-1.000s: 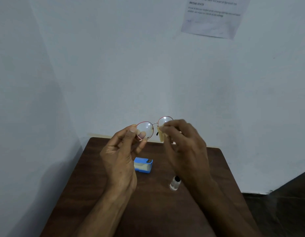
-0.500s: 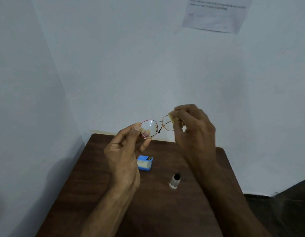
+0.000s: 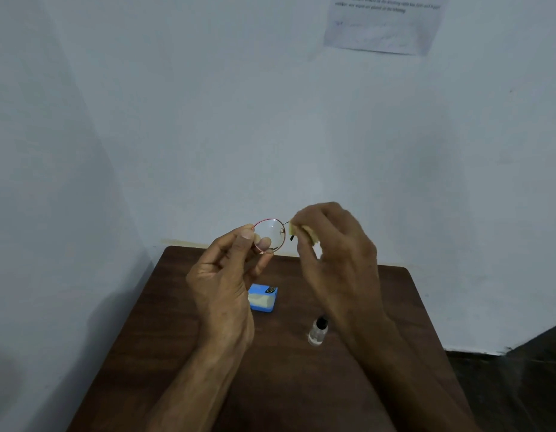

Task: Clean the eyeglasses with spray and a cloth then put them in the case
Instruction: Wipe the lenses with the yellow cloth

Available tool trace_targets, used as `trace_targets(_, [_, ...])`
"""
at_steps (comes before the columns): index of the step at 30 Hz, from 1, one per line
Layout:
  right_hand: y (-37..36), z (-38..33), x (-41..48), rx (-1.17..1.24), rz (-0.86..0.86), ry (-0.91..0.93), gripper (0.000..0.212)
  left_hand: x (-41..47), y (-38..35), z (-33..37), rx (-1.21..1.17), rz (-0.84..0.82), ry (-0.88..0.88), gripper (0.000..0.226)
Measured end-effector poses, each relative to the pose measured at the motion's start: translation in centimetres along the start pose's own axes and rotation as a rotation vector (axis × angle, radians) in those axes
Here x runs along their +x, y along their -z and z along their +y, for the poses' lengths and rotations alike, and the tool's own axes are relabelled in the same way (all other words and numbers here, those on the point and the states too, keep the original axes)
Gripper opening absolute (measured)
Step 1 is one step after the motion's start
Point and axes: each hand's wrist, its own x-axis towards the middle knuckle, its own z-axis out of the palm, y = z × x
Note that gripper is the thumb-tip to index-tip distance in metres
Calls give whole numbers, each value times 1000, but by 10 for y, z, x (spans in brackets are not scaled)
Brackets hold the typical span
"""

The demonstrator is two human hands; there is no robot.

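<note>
While the left hand (image 3: 223, 282) pinches the eyeglasses (image 3: 270, 235) by one rim above the worktop (image 3: 164, 307) and the right hand (image 3: 335, 254) pinches the cloth (image 3: 311, 236) over the other lens, wiping seems underway; the case (image 3: 263, 298) comes next.

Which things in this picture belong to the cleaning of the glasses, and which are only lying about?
For the job: eyeglasses in the left hand; yellow cloth in the right hand; spray bottle and blue case, both on the table.
Not for the job: printed sheet on the wall.
</note>
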Motion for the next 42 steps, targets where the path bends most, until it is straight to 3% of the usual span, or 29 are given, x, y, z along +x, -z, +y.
trace_targets(7, [-8,13,18,31,86,-93,12,4,2,-1,17,-5,-17,32])
trace_targets(11, [-8,-6,-3,54,5,-26,10,7,5,1,4,20,-12,19])
trace_targets(14, [-6,10,2,114,47,-110,8,7,9,-1,10,17,-14,10])
trace_targets(17, [-8,11,19,65,89,-117,8,6,10,1,-2,16,-9,15])
trace_targets(21, [-12,-12,6,62,-31,-21,9,11,15,5,-20,31,-19,13])
trace_targets(26, [-16,3,22,59,87,-128,5,12,23,8,-5,7,-39,25])
trace_targets(30, [-21,-21,13,71,-1,-31,5,14,27,12,-15,9,-49,24])
trace_targets(35, [-26,-4,16,112,73,-162,6,16,31,14,-44,11,-42,23])
trace_targets(39, [-29,-28,1,186,4,-81,7,20,36,17,-53,40,-23,20])
trace_targets(42, [-32,-21,6,181,54,-135,8,21,38,18,-45,39,-24,24])
